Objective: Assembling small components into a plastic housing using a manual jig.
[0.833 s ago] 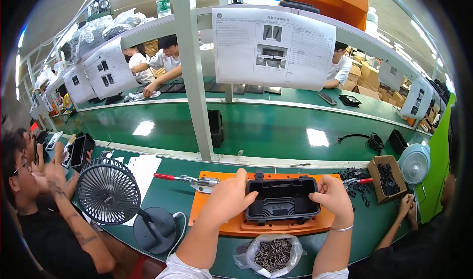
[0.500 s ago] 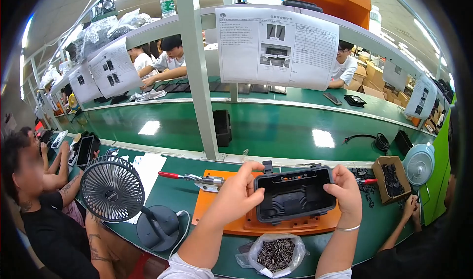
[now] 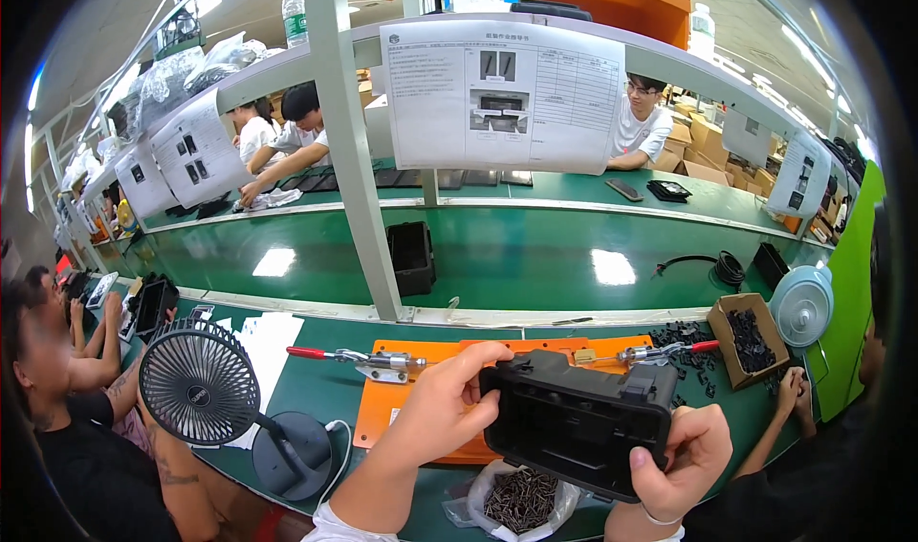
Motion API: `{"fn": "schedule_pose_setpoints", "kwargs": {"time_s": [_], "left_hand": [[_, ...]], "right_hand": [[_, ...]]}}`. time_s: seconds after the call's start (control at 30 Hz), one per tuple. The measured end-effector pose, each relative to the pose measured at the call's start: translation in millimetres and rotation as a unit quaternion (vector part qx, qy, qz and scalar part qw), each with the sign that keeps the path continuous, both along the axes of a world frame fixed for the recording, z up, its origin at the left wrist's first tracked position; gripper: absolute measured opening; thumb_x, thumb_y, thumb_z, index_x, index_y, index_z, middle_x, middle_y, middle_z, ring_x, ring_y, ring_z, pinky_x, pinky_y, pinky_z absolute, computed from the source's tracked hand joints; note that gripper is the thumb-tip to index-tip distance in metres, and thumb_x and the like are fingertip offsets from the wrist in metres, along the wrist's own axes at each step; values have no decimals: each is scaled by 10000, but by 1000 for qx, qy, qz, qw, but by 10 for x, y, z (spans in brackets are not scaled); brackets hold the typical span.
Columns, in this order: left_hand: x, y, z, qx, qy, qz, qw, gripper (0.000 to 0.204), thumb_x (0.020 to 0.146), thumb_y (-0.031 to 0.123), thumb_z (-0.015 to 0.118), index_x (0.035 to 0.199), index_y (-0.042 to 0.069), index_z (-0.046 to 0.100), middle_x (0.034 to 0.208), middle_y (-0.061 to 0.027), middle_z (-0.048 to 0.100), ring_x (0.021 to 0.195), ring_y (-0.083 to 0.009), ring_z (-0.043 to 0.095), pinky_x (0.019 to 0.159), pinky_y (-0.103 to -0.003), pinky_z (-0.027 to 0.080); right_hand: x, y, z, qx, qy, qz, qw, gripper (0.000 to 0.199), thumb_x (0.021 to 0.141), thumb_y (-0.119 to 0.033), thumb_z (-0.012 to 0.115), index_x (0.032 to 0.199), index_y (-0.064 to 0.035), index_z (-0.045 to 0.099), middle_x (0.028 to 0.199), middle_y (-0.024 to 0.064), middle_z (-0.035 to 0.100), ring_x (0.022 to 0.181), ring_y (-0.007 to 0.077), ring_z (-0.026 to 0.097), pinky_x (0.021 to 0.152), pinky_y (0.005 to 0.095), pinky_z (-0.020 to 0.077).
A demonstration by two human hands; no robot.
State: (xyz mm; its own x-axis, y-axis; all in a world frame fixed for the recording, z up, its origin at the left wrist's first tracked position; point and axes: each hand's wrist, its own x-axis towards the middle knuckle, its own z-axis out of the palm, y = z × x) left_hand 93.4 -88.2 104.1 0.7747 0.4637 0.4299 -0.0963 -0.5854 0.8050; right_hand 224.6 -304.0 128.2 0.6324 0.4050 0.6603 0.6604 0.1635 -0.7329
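Held up off the green bench [image 3: 535, 255], tilted, a black plastic housing [image 3: 574, 427], just above the orange fixture plate [image 3: 402, 398] and clear of it. Open bench surface beyond the plate, up to the white rail and post [image 3: 354, 150]; tighter room left of the plate, with a black desk fan [image 3: 201, 384] standing near. Just below the housing, at the near bench edge, a clear bag of dark screws [image 3: 521, 499].

Left hand [image 3: 445, 408] clamped on the housing's left edge, fingers [image 3: 478, 358] curled over its top rim, thumb at the side. Right hand [image 3: 684, 456] gripping the lower right corner, thumb pressed on the face, fingers wrapped behind.

Above the housing, hung from the shelf, a white rectangular instruction sheet [image 3: 502, 92] with small pictures and a table. Right of the housing, an open brown cardboard box [image 3: 741, 336] of small black parts, a pale round fan [image 3: 801, 303] beside it.
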Motion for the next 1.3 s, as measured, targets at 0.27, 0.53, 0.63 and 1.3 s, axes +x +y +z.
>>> {"fn": "schedule_pose_setpoints", "kwargs": {"time_s": [0.27, 0.53, 0.63, 1.3], "left_hand": [[7, 23, -6, -1, -18, 5, 1000, 416, 733, -65, 605, 1136, 34, 580, 935, -51, 604, 728, -96, 522, 667, -227, 448], [-35, -101, 102, -84, -90, -1, 992, 400, 830, 115, 685, 1187, -2, 547, 664, -41, 492, 596, -141, 478, 543, -258, 399], [-184, 18, 62, 33, 29, -3, 999, 449, 839, 207, 698, 1199, -5, 533, 657, -47, 509, 598, -159, 495, 557, -276, 417], [-507, -82, 311, 270, 161, -153, 937, 585, 877, 491, 568, 1235, 33, 501, 858, -109, 566, 847, -298, 564, 728, -386, 431]], "right_hand": [[17, 35, 32, -24, -54, 8, 998, 336, 581, -85, 749, 686, -94, 430, 527, -10, 412, 432, 77, 330, 417, 216, 238], [628, 185, 40, 36, 218, 120, 968, 249, 663, -39, 648, 776, -80, 431, 677, -59, 436, 583, 14, 371, 526, 167, 279], [1008, 389, -109, 82, 272, 154, 946, 208, 695, -18, 628, 764, -84, 443, 676, -50, 470, 581, 24, 414, 529, 169, 331], [2495, 2028, -688, -386, 337, -112, 852, 319, 874, -174, 614, 1107, 38, 557, 817, 167, 602, 710, 320, 617, 610, 542, 521]]}}
